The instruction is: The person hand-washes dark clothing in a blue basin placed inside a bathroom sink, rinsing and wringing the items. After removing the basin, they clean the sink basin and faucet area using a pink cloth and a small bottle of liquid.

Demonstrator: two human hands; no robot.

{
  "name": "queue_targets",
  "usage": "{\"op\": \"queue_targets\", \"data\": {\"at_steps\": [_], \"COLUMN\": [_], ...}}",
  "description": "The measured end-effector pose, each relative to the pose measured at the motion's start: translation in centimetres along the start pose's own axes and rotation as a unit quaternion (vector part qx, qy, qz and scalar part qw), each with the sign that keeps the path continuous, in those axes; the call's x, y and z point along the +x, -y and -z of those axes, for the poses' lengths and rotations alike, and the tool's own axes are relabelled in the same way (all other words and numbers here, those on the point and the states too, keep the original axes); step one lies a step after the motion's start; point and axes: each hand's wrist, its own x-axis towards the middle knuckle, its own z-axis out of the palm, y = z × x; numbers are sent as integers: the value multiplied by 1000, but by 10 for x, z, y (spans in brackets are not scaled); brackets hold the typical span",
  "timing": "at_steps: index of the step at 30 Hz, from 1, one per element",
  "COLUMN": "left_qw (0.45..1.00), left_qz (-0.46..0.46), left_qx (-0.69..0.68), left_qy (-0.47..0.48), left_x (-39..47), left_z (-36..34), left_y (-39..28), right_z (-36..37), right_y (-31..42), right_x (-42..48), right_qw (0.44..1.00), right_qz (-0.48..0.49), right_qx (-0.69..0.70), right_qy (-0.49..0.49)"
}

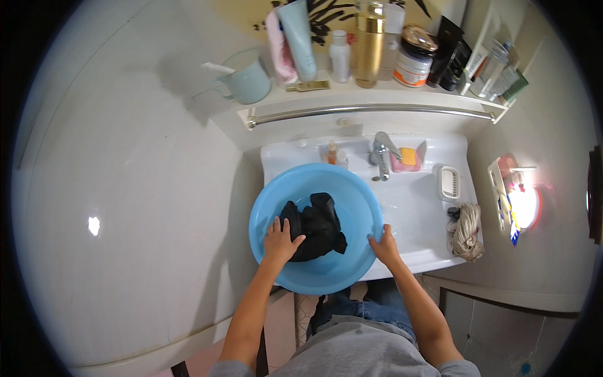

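A round light-blue plastic basin [346,198] rests over the left half of a white washbasin. Inside it lies a bunched black cloth garment [318,231]. My left hand [281,241] reaches into the basin, its spread fingers resting on the left edge of the garment. With thumb inside and fingers outside, my right hand [386,246] grips the basin's right rim [378,221]. How much water is in the basin I cannot tell.
The white washbasin [419,226] has a chrome faucet [382,153], an orange soap bar [408,156], a white soap dish [449,183] and a wrung beige cloth [467,233]. Above, a metal towel bar [367,109] runs below a shelf [339,92] of bottles. At left stands a tiled wall [141,188].
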Motion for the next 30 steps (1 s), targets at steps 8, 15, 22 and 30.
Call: {"op": "queue_targets", "data": {"at_steps": [8, 15, 22, 30], "left_qw": [946, 866, 792, 887], "left_qz": [-247, -402, -236, -199], "left_qx": [-132, -290, -520, -390], "left_qy": [-164, -70, 216, 144], "left_x": [-24, -41, -2, 46], "left_z": [8, -9, -90, -132], "left_y": [-102, -267, -414, -506], "right_z": [2, 102, 240, 264], "right_y": [-4, -64, -124, -182], "right_x": [3, -20, -61, -65], "right_qw": [994, 974, 903, 904], "right_qz": [-48, 63, 21, 127], "right_qx": [69, 131, -244, -303], "right_qy": [69, -177, -352, -276]}}
